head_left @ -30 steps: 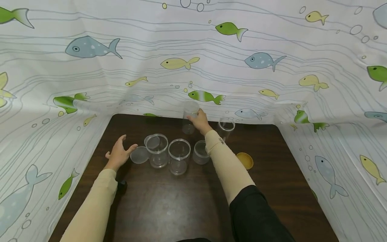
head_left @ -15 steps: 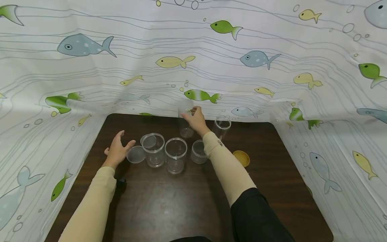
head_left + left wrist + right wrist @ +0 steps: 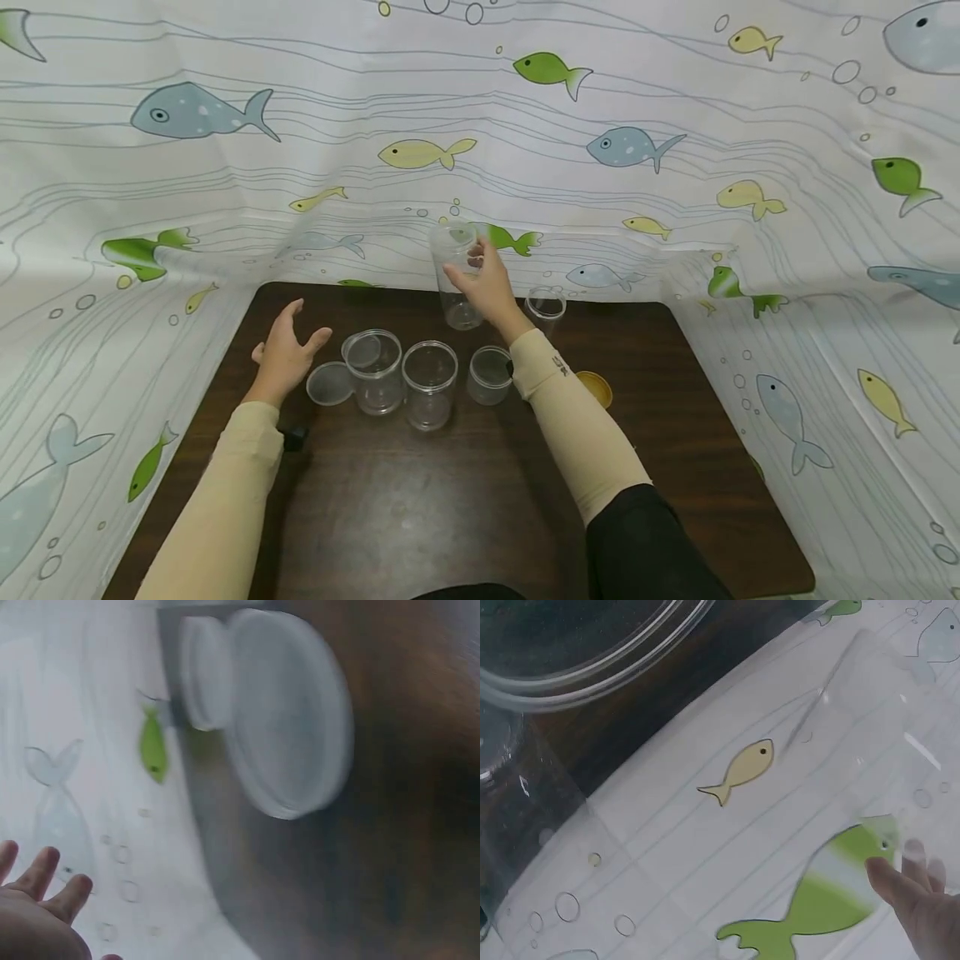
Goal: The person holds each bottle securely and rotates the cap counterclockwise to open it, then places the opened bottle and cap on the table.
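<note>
My right hand (image 3: 489, 283) grips a tall clear jar (image 3: 447, 267) by its side at the back of the table. The jar leans a little; its base looks just off the tabletop, though I cannot be sure. In the right wrist view, the hand (image 3: 919, 896) shows at the lower right beside the see-through jar wall (image 3: 862, 742). Fingers spread and holding nothing, my left hand (image 3: 281, 354) hovers at the left, near a frosted round lid (image 3: 328, 383). The left wrist view has that hand (image 3: 45, 907) low in the corner, apart from two pale lids.
Two clear jars (image 3: 429, 392) stand mid-table, one partly hiding a second round lid (image 3: 351, 347). A shorter jar (image 3: 489, 379) and a taller one (image 3: 545, 304) stand to the right. A yellow lid (image 3: 596, 388) lies beyond the right forearm. Fish-print cloth surrounds the table.
My right hand has raised the tall jar slightly and tilted it. The left hand has drifted a little toward the back. The view has shifted slightly.
</note>
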`<state>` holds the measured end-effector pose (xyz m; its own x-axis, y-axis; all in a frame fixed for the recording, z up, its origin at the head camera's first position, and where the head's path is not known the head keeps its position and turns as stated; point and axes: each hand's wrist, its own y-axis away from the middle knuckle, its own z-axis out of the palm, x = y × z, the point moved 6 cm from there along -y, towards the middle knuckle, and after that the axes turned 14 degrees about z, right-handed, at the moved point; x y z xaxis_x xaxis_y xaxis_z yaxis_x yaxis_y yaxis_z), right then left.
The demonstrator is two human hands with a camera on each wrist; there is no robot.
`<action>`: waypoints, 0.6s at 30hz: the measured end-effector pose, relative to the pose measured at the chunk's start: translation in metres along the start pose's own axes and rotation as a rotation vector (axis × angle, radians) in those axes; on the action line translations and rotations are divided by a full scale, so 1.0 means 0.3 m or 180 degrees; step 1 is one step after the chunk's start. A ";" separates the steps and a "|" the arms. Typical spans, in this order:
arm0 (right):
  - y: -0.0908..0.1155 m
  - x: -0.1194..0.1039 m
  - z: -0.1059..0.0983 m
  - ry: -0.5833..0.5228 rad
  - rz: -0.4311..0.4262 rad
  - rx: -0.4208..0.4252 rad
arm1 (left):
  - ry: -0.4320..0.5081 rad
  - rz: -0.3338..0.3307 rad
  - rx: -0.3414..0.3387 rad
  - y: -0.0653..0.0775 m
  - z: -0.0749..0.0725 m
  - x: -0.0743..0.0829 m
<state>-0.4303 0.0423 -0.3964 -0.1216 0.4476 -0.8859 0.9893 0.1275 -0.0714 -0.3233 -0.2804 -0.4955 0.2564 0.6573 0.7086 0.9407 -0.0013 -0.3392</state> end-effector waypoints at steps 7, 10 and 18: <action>0.097 -0.057 -0.015 0.0416 -0.0505 0.0122 | 0.0127 0.0603 -0.0028 -0.061 -0.024 0.167; 0.142 -0.072 -0.007 0.0638 -0.0697 0.0149 | 0.0326 0.0933 -0.0105 -0.080 -0.031 0.257; 0.249 -0.115 0.017 0.1246 -0.1412 0.0488 | 0.0639 0.1403 -0.0305 -0.093 -0.011 0.455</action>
<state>-0.3518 0.0320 -0.3735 -0.5167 0.6768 -0.5243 0.8342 0.2604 -0.4860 -0.3137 -0.1931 -0.3873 0.6634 0.4205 0.6190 0.7469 -0.3221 -0.5817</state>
